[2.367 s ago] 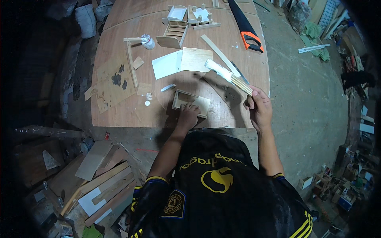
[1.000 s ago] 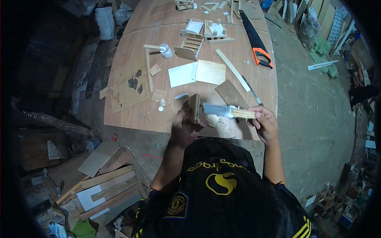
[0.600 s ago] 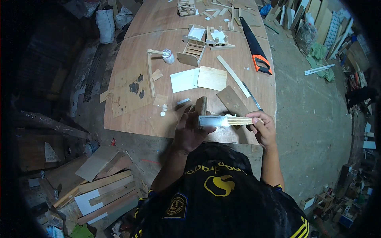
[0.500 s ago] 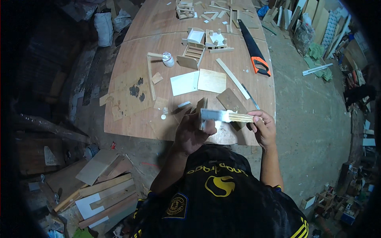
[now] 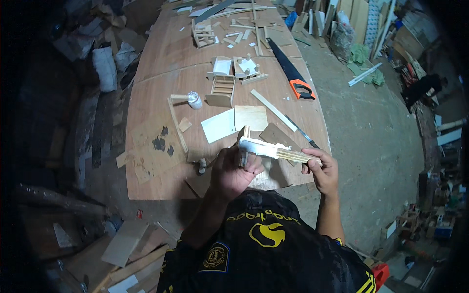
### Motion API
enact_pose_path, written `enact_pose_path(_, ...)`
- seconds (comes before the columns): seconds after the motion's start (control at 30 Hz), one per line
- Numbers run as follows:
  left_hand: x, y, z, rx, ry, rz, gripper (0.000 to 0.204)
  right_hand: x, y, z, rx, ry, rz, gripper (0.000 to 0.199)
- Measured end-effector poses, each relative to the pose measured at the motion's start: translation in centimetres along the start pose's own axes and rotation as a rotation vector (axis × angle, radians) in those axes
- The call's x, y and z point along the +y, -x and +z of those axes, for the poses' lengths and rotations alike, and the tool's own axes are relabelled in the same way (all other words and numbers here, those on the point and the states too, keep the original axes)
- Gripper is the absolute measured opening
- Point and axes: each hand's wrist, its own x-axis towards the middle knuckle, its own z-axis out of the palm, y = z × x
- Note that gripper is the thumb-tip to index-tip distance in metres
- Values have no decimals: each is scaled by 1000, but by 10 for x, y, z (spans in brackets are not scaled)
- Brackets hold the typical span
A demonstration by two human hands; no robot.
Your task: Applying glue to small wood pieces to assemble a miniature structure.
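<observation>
My left hand (image 5: 229, 173) is closed around a small wooden piece (image 5: 246, 131) that stands up between its fingers. My right hand (image 5: 323, 171) pinches the bare right end of a layered plywood strip (image 5: 295, 155). Thick white paste, which looks like glue, covers the strip's left part, and that end meets the piece in my left hand. Whether the two are joined I cannot tell. Beyond my hands, on the table (image 5: 161, 80), lie a white panel (image 5: 218, 125) and a pale wooden panel (image 5: 251, 118). A white-smeared jar (image 5: 194, 100) stands at the left.
A handsaw with an orange handle (image 5: 302, 89) lies at the table's right side. Small wooden furniture models (image 5: 221, 92) stand farther back among offcuts. A thin metal blade (image 5: 303, 132) and a wooden strip (image 5: 272, 110) lie beyond my right hand. Boards (image 5: 126, 244) are piled at lower left.
The view has shifted, so the table appears lower and farther left. The strip has turned, its right end now tilting down, and more white paste shows along it. Both hands keep their holds.
</observation>
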Motion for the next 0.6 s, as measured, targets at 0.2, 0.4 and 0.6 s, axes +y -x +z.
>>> enact_pose_path(0.2, 12, -8, 21, 122, -86, -87, 28, -4, 19, 21, 116, 134, -9, 25)
enact_pose_path(0.4, 16, -10, 23, 213, -43, -126, 22, -9, 23, 32, 129, 284, -213, 24)
enact_pose_path(0.6, 22, -18, 38, 264, -5, -124, 24, -17, 20, 49, 273, 232, -83, 24)
